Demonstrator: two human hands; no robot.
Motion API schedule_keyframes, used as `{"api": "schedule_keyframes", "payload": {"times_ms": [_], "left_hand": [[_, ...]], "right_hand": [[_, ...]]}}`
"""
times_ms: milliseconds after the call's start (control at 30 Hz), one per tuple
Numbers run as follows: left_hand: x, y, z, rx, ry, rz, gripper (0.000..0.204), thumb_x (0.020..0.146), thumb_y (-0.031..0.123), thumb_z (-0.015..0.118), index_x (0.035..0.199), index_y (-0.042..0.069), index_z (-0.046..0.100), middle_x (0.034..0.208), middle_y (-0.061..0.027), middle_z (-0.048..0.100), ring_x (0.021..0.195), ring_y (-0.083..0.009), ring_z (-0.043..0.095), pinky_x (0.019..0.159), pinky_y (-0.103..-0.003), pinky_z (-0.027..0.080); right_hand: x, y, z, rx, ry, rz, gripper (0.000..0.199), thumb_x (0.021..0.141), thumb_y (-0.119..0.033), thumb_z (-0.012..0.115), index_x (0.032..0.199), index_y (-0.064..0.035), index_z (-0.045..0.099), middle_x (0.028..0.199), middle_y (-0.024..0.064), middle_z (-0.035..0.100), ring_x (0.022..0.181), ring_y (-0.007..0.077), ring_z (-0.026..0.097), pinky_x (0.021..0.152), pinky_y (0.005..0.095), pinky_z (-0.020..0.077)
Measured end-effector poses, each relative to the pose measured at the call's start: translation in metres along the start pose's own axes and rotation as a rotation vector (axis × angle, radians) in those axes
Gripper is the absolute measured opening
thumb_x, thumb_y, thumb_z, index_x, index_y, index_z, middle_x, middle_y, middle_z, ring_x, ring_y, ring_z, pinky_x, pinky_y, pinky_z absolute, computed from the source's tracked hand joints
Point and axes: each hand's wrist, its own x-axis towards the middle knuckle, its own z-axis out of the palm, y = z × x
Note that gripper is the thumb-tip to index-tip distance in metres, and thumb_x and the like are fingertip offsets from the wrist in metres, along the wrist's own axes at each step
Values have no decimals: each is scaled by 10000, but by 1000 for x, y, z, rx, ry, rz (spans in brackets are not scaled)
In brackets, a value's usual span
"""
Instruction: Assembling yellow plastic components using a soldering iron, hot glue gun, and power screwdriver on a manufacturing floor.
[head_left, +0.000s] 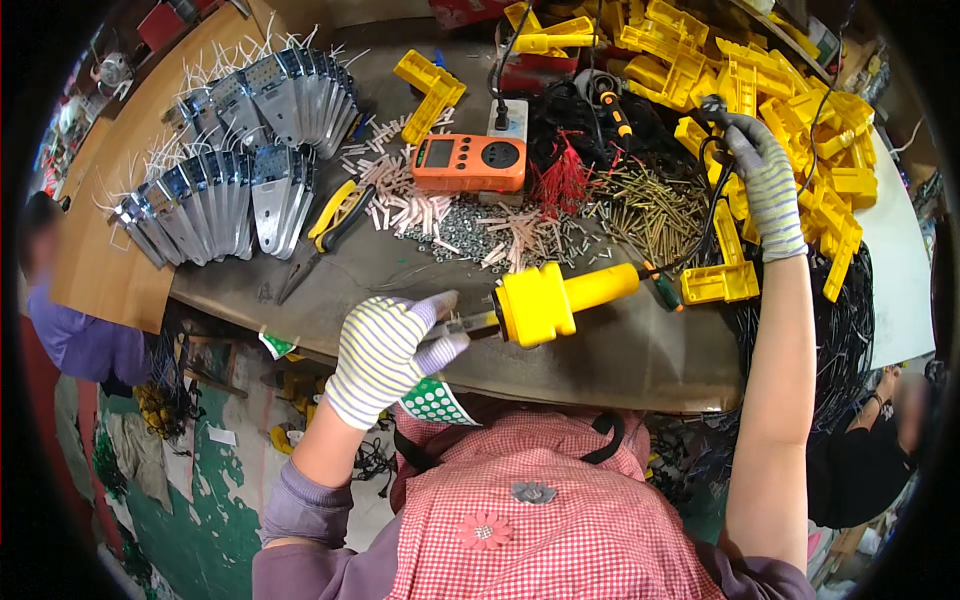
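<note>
My left hand [385, 350], in a striped glove, is closed around the flat metal end of a yellow plastic-handled device [545, 304]. The device lies level above the table's near edge, its round handle toward the right. A black cord [706, 235] leaves the handle and curves up to my right hand [765, 175]. That gloved hand is closed on the dark end piece of the cord [712, 106], probably its plug, beside the pile of yellow plastic housings [770, 80]. The fingers hide part of this end piece.
Rows of metal plates with white wires [285, 190] stand at left. Yellow-handled pliers [335, 222], an orange meter [469, 163], ceramic-looking tubes, nuts and brass screws [655, 212] cover the middle of the table [440, 355]. Black cords hang at right. Other people are at both sides.
</note>
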Motion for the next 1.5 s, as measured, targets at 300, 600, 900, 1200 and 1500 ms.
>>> {"api": "schedule_keyframes", "payload": {"times_ms": [300,600,900,1200,1500], "left_hand": [[-20,-31,-7,128,234,-93,293,764,278,796,966,76,731,706,-86,683,613,-276,636,597,-380,480],[-15,-41,2,141,204,-151,254,771,244,754,954,71,719,725,-91,590,666,-303,576,631,-418,433],[-21,-41,0,146,256,-199,270,782,200,732,1013,63,707,807,-105,627,739,-316,605,678,-427,461],[-123,7,28,-278,740,-583,101,860,51,644,953,60,605,877,-59,575,762,-173,548,711,-297,454],[-129,46,40,-1295,376,-1028,160,899,86,692,1042,16,684,912,-12,692,823,-67,606,753,-223,495]], "right_hand": [[-12,-121,80,73,-18,-490,204,930,-166,636,1104,-73,688,922,84,707,851,221,664,769,338,517],[49,-129,170,-570,-574,-518,141,889,-169,674,1002,-98,717,953,70,733,929,293,673,839,387,486],[40,-115,191,-560,-517,-658,163,860,-137,664,996,-47,674,941,156,680,914,371,633,818,422,506],[-24,-133,172,-529,-48,-890,482,740,-118,751,1207,-114,632,1162,120,607,1067,346,570,908,463,464],[-162,-158,196,6,-617,-698,198,694,-182,758,861,-118,673,1204,127,607,1157,360,535,1010,507,398]]}}
